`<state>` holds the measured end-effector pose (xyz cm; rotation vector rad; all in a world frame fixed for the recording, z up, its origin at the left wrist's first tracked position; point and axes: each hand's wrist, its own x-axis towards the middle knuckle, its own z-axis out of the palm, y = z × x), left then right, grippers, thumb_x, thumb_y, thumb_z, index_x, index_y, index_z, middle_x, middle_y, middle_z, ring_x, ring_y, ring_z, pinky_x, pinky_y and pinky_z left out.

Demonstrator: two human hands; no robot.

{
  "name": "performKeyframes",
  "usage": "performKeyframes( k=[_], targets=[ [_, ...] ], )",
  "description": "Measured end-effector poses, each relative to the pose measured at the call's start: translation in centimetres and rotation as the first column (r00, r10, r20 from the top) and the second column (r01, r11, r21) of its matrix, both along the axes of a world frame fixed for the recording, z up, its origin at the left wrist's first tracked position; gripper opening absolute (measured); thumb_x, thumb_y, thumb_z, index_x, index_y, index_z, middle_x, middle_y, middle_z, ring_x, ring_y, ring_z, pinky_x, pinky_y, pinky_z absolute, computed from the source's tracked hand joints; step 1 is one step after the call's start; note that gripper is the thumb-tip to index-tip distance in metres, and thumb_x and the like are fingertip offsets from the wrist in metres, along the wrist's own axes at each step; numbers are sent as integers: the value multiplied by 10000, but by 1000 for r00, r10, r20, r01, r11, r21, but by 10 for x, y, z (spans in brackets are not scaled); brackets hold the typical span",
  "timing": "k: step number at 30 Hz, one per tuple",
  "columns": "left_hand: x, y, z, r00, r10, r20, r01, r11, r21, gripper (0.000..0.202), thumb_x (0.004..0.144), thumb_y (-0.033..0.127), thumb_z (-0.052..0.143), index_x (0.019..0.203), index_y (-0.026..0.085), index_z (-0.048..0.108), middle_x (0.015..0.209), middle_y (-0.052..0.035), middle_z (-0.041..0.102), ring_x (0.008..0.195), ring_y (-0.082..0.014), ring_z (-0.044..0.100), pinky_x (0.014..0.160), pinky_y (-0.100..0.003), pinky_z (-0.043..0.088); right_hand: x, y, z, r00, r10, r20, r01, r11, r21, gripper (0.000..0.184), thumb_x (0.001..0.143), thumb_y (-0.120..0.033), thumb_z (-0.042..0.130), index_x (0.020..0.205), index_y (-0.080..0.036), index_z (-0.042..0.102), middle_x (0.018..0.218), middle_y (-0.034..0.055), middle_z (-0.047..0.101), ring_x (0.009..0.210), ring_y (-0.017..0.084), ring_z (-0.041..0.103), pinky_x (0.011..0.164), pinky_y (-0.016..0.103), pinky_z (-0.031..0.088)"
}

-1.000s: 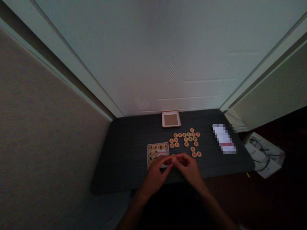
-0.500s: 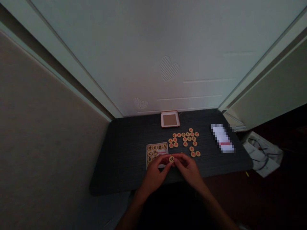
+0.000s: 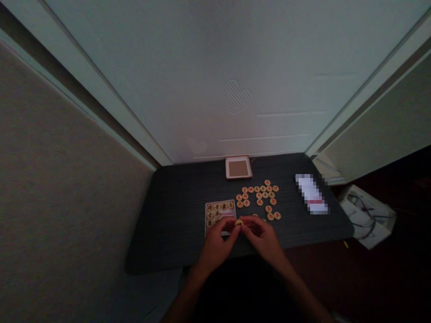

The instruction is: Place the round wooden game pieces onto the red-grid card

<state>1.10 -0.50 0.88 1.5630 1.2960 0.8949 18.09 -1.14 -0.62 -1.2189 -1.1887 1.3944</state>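
Observation:
Between the fingertips of both hands is a round Chinese chess piece (image 3: 239,222), tilted so its face barely shows. My left hand (image 3: 220,237) pinches it from the left, in front of an open box (image 3: 235,205) that holds rows of pieces with black characters. From the right, my right hand (image 3: 261,237) closes on the same piece. Beyond the right hand, several loose chess pieces (image 3: 265,195), mostly with red characters, lie face up on the dark table (image 3: 178,197). My hands hide the box's lower right part and some pieces.
A shallow tray-like box lid (image 3: 250,175) lies at the table's back edge by the white door (image 3: 202,89). A blurred white and red object (image 3: 311,193) rests on the right side. On the floor beyond stands a white box with cables (image 3: 368,222).
The held piece has been turned between my fingers, so its black character no longer faces me. Both hands stay in nearly the same place.

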Motion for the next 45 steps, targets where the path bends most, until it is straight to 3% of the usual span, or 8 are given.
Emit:
performKeyframes(
  k=[10,14,18,24,30,36,45],
  targets=[
    [-3,1,0,998,44,-39,-44,999,20,166,940,361,612,1014,239,698,973,-12,776,876,-187,735,826,-331,595,-2,-3,5,993,-10,116,-2,995,97,231,905,-401,678,1071,-247,723,1007,55,756,915,217,726,846,359,585],
    [-4,1,-1,996,79,-32,-79,997,-2,161,931,368,626,993,248,713,945,-6,787,829,-188,751,778,-314,604,-2,-3,4,981,-5,193,-34,980,198,209,910,-345,669,1095,-259,716,988,47,739,864,200,712,811,343,580],
    [-3,1,-1,996,93,-8,-93,996,-4,161,926,362,631,1004,255,721,955,-10,792,852,-201,760,799,-330,612,-4,-2,5,949,-11,315,-96,942,322,233,909,-283,660,1138,-281,702,999,46,722,835,195,683,818,355,565],
    [-4,1,1,997,61,47,-60,997,-42,190,937,343,609,1060,245,716,1042,-32,785,936,-210,755,873,-349,605,-4,-1,2,923,-43,382,-114,918,379,270,919,-260,649,1185,-293,680,987,43,719,828,199,668,820,358,556],
    [-7,0,-1,994,51,100,-44,996,-71,203,946,344,591,1085,233,689,1093,-55,772,961,-214,752,894,-366,603,-4,-1,2,914,-36,404,-142,905,402,315,914,-246,653,1223,-303,671,1090,58,715,886,208,675,868,381,563],
    [-9,-1,1,990,42,137,-32,997,-73,224,932,317,606,1124,221,671,1052,-54,778,953,-208,751,887,-361,604,-6,-2,2,919,-39,392,-146,891,431,339,916,-230,643,1243,-317,666,1196,64,703,1074,241,666,951,419,556],
    [-15,-1,-7,977,108,183,-90,991,-104,177,877,331,694,1014,219,684,973,-39,782,867,-199,754,801,-331,616,-8,1,-1,901,-8,433,-223,850,478,370,915,-190,640,1259,-325,660,1201,56,700,1124,240,648,999,436,534]
  ],
)
